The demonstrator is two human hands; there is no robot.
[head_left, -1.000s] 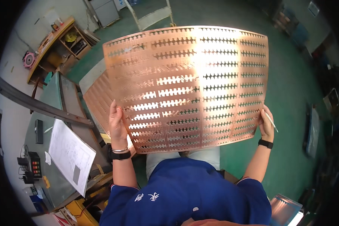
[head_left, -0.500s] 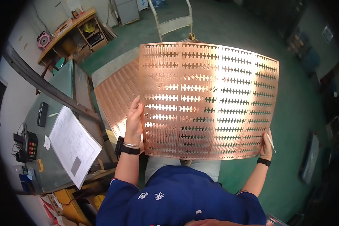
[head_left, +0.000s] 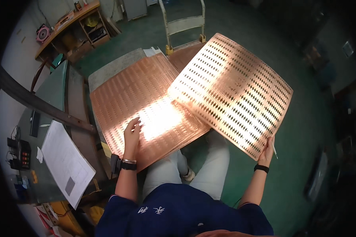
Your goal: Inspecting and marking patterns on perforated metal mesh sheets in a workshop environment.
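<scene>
A thin copper-coloured sheet [head_left: 235, 89], punched with rows of small cut-outs, tilts out to the right. My right hand [head_left: 266, 153] is closed on its lower right corner, with a slim white pen [head_left: 275, 151] sticking out beside the fingers. The sheet's left corner overlaps a stack of similar sheets [head_left: 126, 94] in front of me; whether it touches them I cannot tell. Over the near part of that stack is my left hand [head_left: 132, 136], open, fingers loosely bent and holding nothing. Strong glare hides part of the stack's pattern.
To the left, a glass-topped table [head_left: 47, 94] carries a printed paper sheet [head_left: 67, 162] and a black device with buttons [head_left: 24, 154]. A dark metal bar [head_left: 47, 102] crosses above its edge. Beyond the stack stands a hand trolley [head_left: 184, 25]; a wooden desk [head_left: 73, 23] is far left.
My left hand has let go of the sheet and moved down over the stack. The sheet has turned and swung right, still in my right hand, uncovering the stack.
</scene>
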